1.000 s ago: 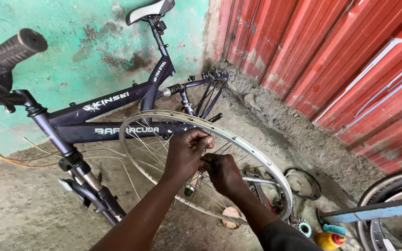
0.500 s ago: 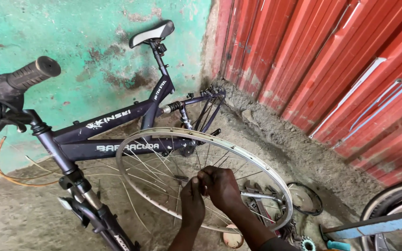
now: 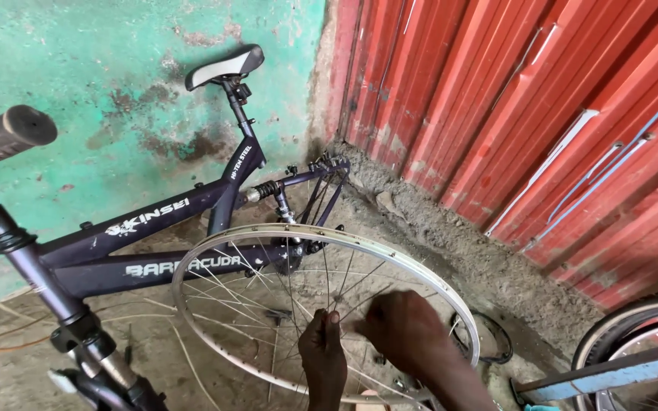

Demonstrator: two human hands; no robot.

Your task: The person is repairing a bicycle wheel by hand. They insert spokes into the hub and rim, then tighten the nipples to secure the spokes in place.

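Note:
A bare silver bicycle wheel rim [image 3: 268, 236] with thin spokes lies tilted in front of me, with no tyre on it. My left hand [image 3: 323, 358] reaches up into the spokes near the hub, fingers pinched around a spoke. Beside it my right hand [image 3: 405, 331] is closed over the hub area, hiding what it grips. Behind the wheel stands a dark purple bicycle frame [image 3: 154, 243] with a black and white saddle [image 3: 222, 67] and a black handlebar grip [image 3: 5, 137] at the left.
A green painted wall [image 3: 116, 91] is behind the bicycle, a red corrugated metal wall [image 3: 535, 99] at the right. Another wheel with a tyre [image 3: 634, 335] and a blue bar [image 3: 611, 373] sit at the lower right. The ground is rough concrete with loose wire.
My left hand has dropped from the rim's near edge down to the spokes by the hub. The view has tilted up, so the wheel and both hands sit lower in the frame.

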